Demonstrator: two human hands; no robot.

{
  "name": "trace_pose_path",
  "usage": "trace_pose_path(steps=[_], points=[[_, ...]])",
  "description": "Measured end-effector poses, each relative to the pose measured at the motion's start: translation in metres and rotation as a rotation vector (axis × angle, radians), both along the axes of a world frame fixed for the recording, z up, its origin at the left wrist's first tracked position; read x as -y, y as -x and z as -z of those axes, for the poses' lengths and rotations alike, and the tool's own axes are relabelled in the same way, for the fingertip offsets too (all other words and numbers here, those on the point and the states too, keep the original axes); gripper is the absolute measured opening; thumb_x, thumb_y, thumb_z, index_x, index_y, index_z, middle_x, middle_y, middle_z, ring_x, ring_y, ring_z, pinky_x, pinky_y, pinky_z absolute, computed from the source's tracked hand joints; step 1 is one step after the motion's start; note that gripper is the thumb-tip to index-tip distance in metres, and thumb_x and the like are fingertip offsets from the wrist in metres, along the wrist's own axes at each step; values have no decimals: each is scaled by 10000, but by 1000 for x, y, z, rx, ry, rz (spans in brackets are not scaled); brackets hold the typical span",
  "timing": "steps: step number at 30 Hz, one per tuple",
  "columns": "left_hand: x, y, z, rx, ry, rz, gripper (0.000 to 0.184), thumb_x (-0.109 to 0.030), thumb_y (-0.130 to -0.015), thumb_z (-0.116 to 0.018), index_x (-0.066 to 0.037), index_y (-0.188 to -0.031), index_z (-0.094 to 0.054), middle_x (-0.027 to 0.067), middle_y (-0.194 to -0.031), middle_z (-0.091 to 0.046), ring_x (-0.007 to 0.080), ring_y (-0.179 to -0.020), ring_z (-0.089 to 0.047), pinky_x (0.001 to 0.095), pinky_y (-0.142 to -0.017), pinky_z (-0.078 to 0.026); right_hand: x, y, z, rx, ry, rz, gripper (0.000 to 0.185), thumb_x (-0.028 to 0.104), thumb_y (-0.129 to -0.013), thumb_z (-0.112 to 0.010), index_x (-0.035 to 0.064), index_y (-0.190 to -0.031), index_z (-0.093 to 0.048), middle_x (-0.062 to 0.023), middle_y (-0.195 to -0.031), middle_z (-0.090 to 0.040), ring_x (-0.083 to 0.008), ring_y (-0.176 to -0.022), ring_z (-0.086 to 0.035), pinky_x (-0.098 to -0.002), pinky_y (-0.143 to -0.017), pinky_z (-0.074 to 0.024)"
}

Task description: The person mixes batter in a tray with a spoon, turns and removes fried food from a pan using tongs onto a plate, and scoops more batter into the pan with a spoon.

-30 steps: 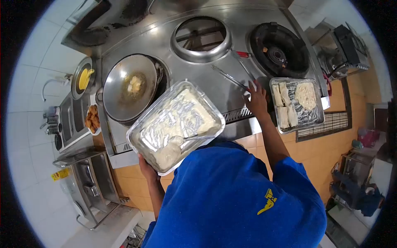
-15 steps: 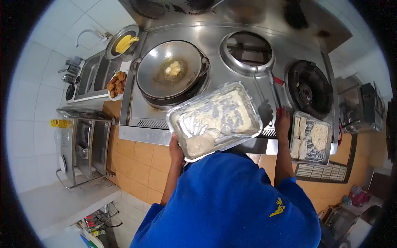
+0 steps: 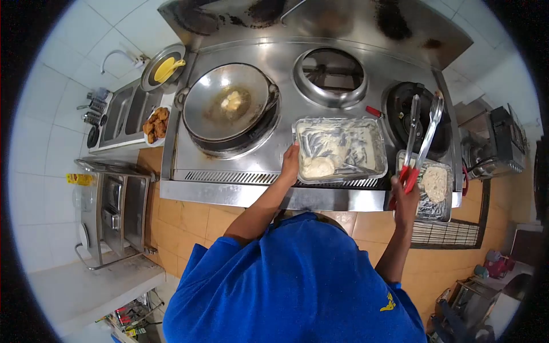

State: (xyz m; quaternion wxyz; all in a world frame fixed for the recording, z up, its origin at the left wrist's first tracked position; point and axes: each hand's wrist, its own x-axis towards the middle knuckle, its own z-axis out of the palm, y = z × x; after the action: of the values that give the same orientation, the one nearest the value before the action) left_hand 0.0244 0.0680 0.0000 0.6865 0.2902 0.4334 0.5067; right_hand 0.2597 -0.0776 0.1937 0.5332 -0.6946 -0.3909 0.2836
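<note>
My left hand (image 3: 290,164) grips the left edge of a clear tray (image 3: 382,150) smeared with pale batter, which sits at the front of the steel stove. A flattened pale piece (image 3: 318,167) lies in the tray's front left corner. In my right hand (image 3: 405,201) are metal tongs (image 3: 429,132) with red handles, raised with their arms apart and tips pointing away from me. Partly behind them is a second tray (image 3: 434,213), holding pale strips and a round pale piece (image 3: 434,184). A wok (image 3: 201,111) at the left holds oil and a pale lump (image 3: 231,101).
An empty burner ring (image 3: 331,96) stands behind the batter tray, and a black burner (image 3: 400,94) is at the right. Left of the stove are a plate of browned food (image 3: 155,126), a pan with a yellow utensil (image 3: 167,71) and a sink (image 3: 119,118).
The batter tray has gone from being held tilted near my body to sitting straight on the stove front. My right hand has lifted the tongs off the stove top and swung them over the right side.
</note>
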Motion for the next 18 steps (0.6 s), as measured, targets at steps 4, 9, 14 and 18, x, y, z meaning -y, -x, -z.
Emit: trace_pose_path(steps=[4,9,14,18], points=[[-20,-16,20,-99,20,49,420,-372,-946,-449,14,-1062,-565,56,-949,-586,121,-861,-504,253,-788,-406,32,18,21,-128,-114,71,357,203,-787,-689,11,-1046,-538,-15,-694,-550,-75,-532,-484,-209,-429,-367],[-26,-22,21,-117,17,10,383,-338,-944,-460,13,-1050,-572,64,-915,-592,130,-842,-509,263,-775,-413,55,8,46,145,300,-63,447,262,-761,-720,-16,-1074,-562,-27,-702,-557,-99,-635,-507,-243,-560,-428],[-32,-20,37,-220,67,-7,354,-300,-932,-475,20,-1034,-588,84,-897,-617,154,-792,-533,286,-735,-434,40,12,42,149,373,-279,491,224,-730,-744,-7,-1116,-549,-31,-707,-551,-121,-657,-512,-268,-637,-451],[-24,-13,32,-239,105,-32,306,-252,-915,-504,19,-1021,-599,72,-885,-620,140,-767,-531,277,-720,-435,8,27,32,190,357,-438,477,199,-753,-717,30,-1158,-530,-28,-739,-559,-133,-665,-532,-279,-639,-457]])
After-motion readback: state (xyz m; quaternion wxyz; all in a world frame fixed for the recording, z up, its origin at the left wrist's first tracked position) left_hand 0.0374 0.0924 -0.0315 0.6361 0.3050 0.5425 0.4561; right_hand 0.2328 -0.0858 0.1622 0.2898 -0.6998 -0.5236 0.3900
